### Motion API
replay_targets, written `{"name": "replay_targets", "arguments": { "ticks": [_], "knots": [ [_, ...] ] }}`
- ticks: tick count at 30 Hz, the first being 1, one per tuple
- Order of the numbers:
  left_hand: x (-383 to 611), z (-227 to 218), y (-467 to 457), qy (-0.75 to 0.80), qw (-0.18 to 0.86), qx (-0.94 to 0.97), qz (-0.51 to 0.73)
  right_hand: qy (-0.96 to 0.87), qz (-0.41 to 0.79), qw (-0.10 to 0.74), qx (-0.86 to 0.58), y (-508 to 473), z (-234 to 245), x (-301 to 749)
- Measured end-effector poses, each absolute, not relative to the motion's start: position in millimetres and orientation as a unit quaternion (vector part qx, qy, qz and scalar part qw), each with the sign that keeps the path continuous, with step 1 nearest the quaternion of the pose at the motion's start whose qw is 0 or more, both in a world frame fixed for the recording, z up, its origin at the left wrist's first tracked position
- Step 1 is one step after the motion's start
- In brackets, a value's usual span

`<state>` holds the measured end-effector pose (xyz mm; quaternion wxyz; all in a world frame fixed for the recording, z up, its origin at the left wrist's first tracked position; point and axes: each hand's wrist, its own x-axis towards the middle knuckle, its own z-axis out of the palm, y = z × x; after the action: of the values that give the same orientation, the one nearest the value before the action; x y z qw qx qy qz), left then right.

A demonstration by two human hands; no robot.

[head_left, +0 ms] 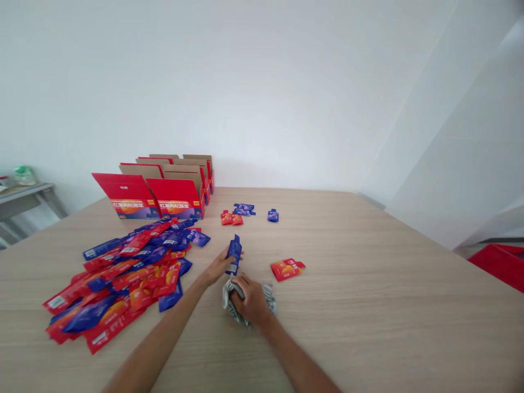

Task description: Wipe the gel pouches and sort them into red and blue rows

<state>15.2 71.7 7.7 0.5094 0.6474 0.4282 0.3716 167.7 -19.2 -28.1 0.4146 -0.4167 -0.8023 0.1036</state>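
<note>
My left hand (218, 267) is closed on a blue drink pouch (234, 254), held upright with its spout end at the top. Just below it, my right hand (249, 297) grips a bunched grey-and-white striped cloth (269, 299), close to the pouch's lower end; whether cloth and pouch touch I cannot tell. A red pouch (287, 269) lies flat to the right of my hands. To the left spreads a large heap of red and blue pouches (135, 267), loosely piled on the table.
Open red cartons (176, 199) stand in rows at the back left of the wooden table (368, 305). Small red pouches (231, 218), blue pouches (244, 209) and a single blue pouch (273, 215) lie near the back. A red container (499, 265) is beyond the right edge.
</note>
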Motion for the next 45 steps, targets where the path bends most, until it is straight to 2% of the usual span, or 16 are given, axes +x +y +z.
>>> {"name": "replay_targets", "arguments": {
  "ticks": [2,6,9,13,15,23,26,33,36,45],
  "knots": [
    [16.5,1.9,43.7,0.402,0.632,0.495,0.442,-0.782,0.096,0.454,-0.415,-18.6,-25.7,172.1],
    [23.7,-11.7,3.5,0.451,0.661,0.339,0.495,-0.776,0.066,0.467,-0.419,-19.5,-20.7,179.7],
    [26.3,-15.2,-11.8,0.445,0.667,0.335,0.495,-0.813,0.055,0.416,-0.403,-22.4,-19.7,178.1],
    [25.2,-13.5,-19.6,0.388,0.741,0.307,0.453,-0.871,0.053,0.32,-0.369,-23.8,-21.7,169.5],
    [25.0,-13.1,-20.4,0.381,0.761,0.288,0.44,-0.874,0.044,0.306,-0.375,-21.9,-22.4,168.1],
    [35.9,-16.4,-29.0,0.392,0.728,0.34,0.449,-0.787,0.005,0.413,-0.459,-13.9,-14.7,189.9],
    [38.8,-14.8,-33.1,0.383,0.731,0.334,0.455,-0.771,0.005,0.429,-0.471,-16.9,-11.6,191.8],
    [25.3,-6.5,-24.3,0.385,0.74,0.27,0.481,-0.872,0.045,0.32,-0.368,-30.6,-18.9,162.4],
    [20.0,-5.8,-21.0,0.383,0.748,0.27,0.469,-0.883,0.039,0.309,-0.352,-32.6,-21.4,156.0],
    [44.1,-11.6,-34.5,0.354,0.758,0.315,0.448,-0.768,0.009,0.43,-0.475,-18.4,-10.2,193.8]
  ]
}}
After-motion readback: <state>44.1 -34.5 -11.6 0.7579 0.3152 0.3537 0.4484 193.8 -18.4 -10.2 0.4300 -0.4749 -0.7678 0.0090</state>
